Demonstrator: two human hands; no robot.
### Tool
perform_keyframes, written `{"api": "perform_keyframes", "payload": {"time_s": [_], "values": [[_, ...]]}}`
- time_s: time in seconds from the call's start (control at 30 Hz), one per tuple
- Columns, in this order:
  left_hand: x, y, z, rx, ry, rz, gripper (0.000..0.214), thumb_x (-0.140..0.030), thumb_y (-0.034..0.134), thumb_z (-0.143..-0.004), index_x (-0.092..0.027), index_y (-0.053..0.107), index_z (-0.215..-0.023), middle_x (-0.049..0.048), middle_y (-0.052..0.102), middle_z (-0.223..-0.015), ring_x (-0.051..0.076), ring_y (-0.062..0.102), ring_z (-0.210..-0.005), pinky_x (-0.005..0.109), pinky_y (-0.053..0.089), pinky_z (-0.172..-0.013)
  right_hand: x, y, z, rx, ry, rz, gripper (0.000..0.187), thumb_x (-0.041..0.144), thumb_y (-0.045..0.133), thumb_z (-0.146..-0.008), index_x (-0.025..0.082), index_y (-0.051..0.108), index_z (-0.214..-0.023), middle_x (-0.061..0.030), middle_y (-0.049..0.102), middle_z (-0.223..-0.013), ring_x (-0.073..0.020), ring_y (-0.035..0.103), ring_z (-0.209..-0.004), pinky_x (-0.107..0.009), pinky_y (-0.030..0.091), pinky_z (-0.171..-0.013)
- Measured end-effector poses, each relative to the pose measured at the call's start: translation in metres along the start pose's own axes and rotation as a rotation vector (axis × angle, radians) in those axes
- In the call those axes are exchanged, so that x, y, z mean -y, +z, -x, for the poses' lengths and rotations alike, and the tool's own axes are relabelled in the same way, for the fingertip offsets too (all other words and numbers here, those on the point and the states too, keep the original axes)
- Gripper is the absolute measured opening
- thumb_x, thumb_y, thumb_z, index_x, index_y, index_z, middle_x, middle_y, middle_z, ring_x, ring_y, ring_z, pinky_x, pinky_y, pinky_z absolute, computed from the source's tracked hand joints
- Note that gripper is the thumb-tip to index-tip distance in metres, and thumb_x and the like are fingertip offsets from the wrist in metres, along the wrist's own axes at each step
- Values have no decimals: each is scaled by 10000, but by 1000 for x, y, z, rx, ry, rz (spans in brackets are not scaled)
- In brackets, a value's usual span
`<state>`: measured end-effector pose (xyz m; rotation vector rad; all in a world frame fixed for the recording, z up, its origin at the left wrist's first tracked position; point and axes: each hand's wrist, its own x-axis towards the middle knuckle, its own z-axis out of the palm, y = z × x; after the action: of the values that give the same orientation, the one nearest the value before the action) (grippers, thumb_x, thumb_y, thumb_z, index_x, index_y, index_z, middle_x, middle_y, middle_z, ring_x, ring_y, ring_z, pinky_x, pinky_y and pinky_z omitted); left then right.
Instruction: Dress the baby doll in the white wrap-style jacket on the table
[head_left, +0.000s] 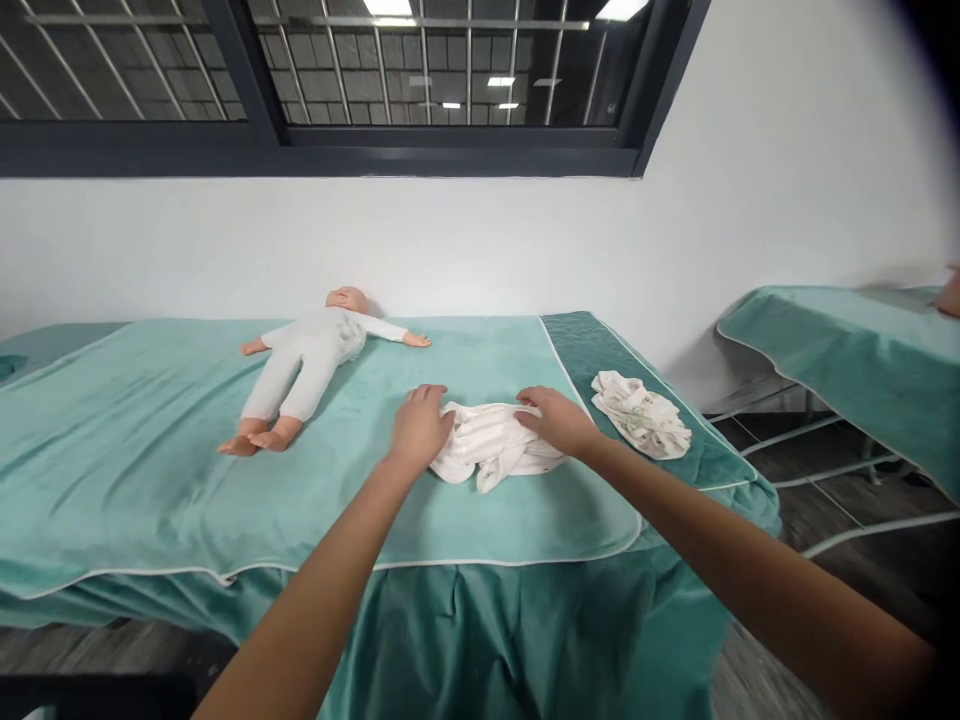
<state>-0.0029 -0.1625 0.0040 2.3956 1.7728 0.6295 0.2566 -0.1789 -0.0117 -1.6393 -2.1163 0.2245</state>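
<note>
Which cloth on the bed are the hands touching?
The plain white cloth in the middle: the left hand and right hand both rest on it. The printed cloth lies untouched farther right, on the darker green strip.

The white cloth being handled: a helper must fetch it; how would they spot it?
On the long bed with the mint-green cover, right of the pale-suited baby doll, a crumpled white cloth lies under the left hand and right hand. Unlike the crumpled printed cloth on the darker strip beside it, it is plain.
</note>
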Motion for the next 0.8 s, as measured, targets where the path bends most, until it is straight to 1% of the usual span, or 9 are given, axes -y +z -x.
{"api": "perform_keyframes", "payload": {"time_s": [0.1,0.17,0.23,0.33,0.43,0.5,0.63,0.73,0.8], "values": [[-13,7,-25,176,43,-58,414,-304,654,-795,-194,632,-1193,110,677,-1193,286,627,-1094,374,493,-898,17,7,-18,33,-23,21,120,300,603,-889,214,662,-948,-49,679,-983,-208,614,-927,-293,433,-772],[-17,8,-35,216,71,-57,320,-291,683,-760,-220,678,-1071,88,713,-1095,273,656,-1011,345,492,-826,21,-3,-24,17,-34,29,84,267,582,-895,208,642,-888,-41,662,-941,-183,597,-838,-279,405,-717],[-21,1,-38,204,98,-53,230,-294,613,-818,-244,676,-1034,66,718,-1084,253,654,-1013,325,472,-803,23,-20,-25,-20,-49,32,82,251,547,-914,208,617,-909,-36,650,-961,-166,580,-828,-270,391,-718],[-35,-26,-32,45,117,-9,240,-342,497,-901,-260,633,-1080,43,711,-1043,229,646,-980,311,441,-756,30,-50,-17,-137,-67,10,115,296,510,-947,212,586,-966,-33,641,-1005,-156,574,-838,-268,388,-723],[-61,-67,-19,-209,182,74,231,-321,485,-898,-260,616,-1078,9,684,-856,207,638,-838,300,409,-693,48,-78,-6,-271,-132,-28,244,412,572,-922,224,564,-1077,-28,634,-1067,-151,585,-819,-265,390,-689],[-80,-96,-10,-309,258,75,229,-272,487,-885,-264,618,-1072,1,675,-849,200,633,-839,297,403,-699,63,-94,1,-284,-193,30,268,423,580,-915,247,564,-1116,-18,633,-1101,-156,600,-842,-264,379,-667],[-104,-140,5,-409,313,-72,219,-252,495,-887,-260,617,-1069,24,673,-1011,213,627,-896,314,413,-718,82,-121,7,-303,-156,288,242,206,453,-921,261,587,-1115,-30,665,-1078,-194,611,-865,-282,322,-619],[-108,-156,13,-454,280,-203,227,-217,465,-899,-244,603,-1077,66,623,-1117,230,621,-918,337,423,-751,84,-134,8,-341,-60,370,301,143,424,-882,251,586,-1112,-45,685,-1060,-217,610,-859,-289,315,-609],[-106,-161,16,-470,277,-217,256,-174,431,-898,-229,589,-1092,86,595,-1161,242,616,-962,349,426,-793,82,-139,9,-289,-4,403,275,127,437,-856,243,605,-1040,-52,694,-1019,-224,610,-851,-287,321,-609]]}}
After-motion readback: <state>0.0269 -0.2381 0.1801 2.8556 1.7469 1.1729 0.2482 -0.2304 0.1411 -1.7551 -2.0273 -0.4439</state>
